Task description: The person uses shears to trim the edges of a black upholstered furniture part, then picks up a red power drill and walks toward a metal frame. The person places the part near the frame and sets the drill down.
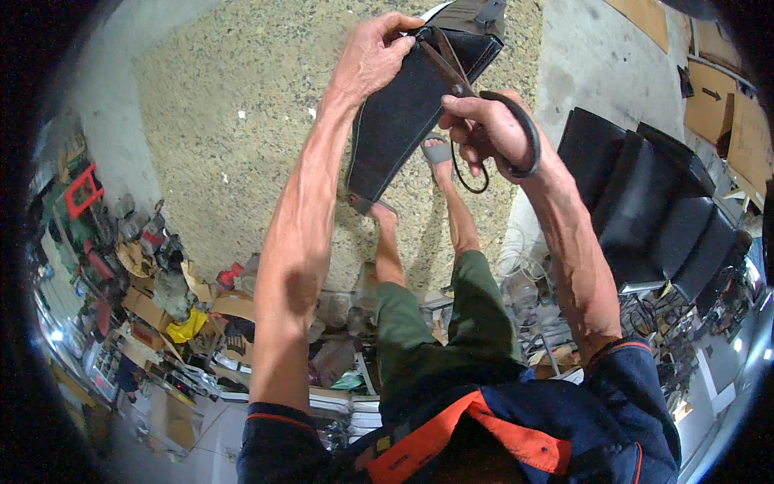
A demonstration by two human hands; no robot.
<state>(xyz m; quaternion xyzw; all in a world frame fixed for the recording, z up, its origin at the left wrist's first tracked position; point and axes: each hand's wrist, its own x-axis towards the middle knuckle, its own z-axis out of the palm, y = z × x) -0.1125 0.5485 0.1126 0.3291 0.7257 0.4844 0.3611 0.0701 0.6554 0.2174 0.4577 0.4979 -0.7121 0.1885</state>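
A long black stitched panel [395, 121], wide at the top and tapering downward, hangs in front of me with pale stitching along its edges. My left hand [375, 52] pinches its upper left corner between thumb and fingers. My right hand [492, 133] is closed around the looped handles of a pair of large scissors [455, 81]. The dark, worn blades reach up and left over the panel's top part, with their tips close to my left fingers. Whether the blades touch the material, I cannot tell. Greyish material [476, 20] shows at the panel's top edge.
Several black padded panels [645, 194] are stacked at the right, with cardboard boxes [713, 97] beyond them. Mixed clutter, including a red frame [81, 191] and a yellow bag [187, 325], crowds the left. My sandalled feet [436, 150] stand on a speckled floor [234, 161].
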